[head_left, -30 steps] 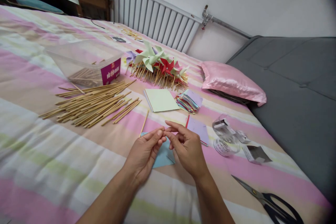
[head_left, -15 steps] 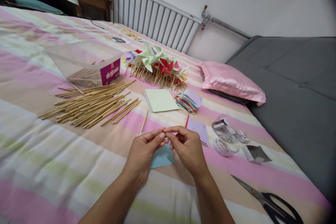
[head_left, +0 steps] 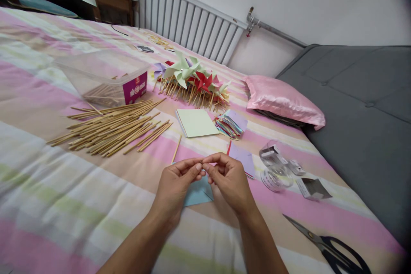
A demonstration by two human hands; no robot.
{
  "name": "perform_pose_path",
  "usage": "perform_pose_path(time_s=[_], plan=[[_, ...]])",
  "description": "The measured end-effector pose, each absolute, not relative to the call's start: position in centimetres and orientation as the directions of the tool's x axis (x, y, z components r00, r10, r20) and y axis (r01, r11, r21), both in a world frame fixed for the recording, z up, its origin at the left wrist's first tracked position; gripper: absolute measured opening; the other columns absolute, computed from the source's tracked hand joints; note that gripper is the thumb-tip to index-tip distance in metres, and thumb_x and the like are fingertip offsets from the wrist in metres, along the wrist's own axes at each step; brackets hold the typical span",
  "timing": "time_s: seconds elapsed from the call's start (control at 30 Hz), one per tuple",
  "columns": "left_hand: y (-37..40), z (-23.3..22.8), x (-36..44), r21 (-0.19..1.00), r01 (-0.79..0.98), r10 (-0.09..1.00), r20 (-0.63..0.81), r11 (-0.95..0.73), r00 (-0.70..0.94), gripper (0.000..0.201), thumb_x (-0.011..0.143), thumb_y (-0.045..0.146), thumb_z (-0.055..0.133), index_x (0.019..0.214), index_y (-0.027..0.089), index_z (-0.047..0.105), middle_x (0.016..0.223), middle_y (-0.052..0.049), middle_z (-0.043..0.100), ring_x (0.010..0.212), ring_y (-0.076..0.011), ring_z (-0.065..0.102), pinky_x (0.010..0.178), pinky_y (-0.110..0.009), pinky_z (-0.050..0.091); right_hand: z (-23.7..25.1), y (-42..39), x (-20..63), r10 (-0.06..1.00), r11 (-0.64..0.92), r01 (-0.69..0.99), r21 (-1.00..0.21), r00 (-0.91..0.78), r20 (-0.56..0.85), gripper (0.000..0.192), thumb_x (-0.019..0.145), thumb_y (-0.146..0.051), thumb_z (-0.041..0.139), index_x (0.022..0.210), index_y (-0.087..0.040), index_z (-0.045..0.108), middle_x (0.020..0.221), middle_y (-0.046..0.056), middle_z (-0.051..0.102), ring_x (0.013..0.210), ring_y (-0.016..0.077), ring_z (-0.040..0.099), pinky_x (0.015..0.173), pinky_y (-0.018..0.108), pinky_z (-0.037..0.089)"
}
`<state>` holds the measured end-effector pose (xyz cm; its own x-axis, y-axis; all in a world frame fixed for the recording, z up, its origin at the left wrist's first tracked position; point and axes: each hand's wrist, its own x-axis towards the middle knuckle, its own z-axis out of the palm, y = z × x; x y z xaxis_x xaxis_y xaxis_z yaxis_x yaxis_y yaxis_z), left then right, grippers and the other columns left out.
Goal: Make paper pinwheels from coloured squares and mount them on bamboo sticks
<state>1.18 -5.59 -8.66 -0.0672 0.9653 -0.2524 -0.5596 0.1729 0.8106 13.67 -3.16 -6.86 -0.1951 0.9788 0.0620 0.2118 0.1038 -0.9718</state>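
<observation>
The left hand (head_left: 178, 184) and right hand (head_left: 230, 182) pinch tightly, seemingly on a tiny piece (head_left: 202, 162); fumbling could lose it in the rumpled bedspread (head_left: 96, 205).

Bare bedspread (head_left: 105, 209) leaves the left hand (head_left: 175, 182) open room to its left, while wooden sticks (head_left: 107, 130) obstruct farther ahead, pinwheels (head_left: 182, 70) stand beyond a paper stack (head_left: 197, 123), and scissors (head_left: 316, 238) flank the right hand (head_left: 231, 183).
</observation>
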Motion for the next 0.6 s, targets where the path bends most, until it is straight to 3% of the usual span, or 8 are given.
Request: perform_pose_path(time_s=[0.3,0.6], plan=[[-5.58,-8.39,1.21,0.822,-0.546,0.97,-0.233,0.163,-0.062,0.013,0.067,0.021,0.074,0.078,0.014,0.073,0.074,-0.004,0.071,0.065,-0.0099,0.061,0.064,-0.019,0.047,-6.91,-3.2,13.68,0.98,0.097,0.201,-0.975,-0.192,0.058,0.014,0.076,-0.028,0.065,0.082,-0.017,0.06,0.061,-0.002,0.062,0.047,0.0095,0.054,0.047,0.021,0.041],[-5.58,-8.99,1.21,0.83,-0.524,0.964,-0.258,0.191,-0.057,0.02,0.067,0.026,0.074,0.081,0.012,0.071,0.073,-0.004,0.069,0.064,-0.0102,0.059,0.064,-0.02,0.046,-6.86,-3.21,13.64,0.976,0.149,0.209,-0.967,-0.191,0.109,0.01,0.078,-0.025,0.064,0.083,-0.018,0.067,0.072,0.0,0.066,0.05,0.0077,0.053,0.049,0.02,0.042]])
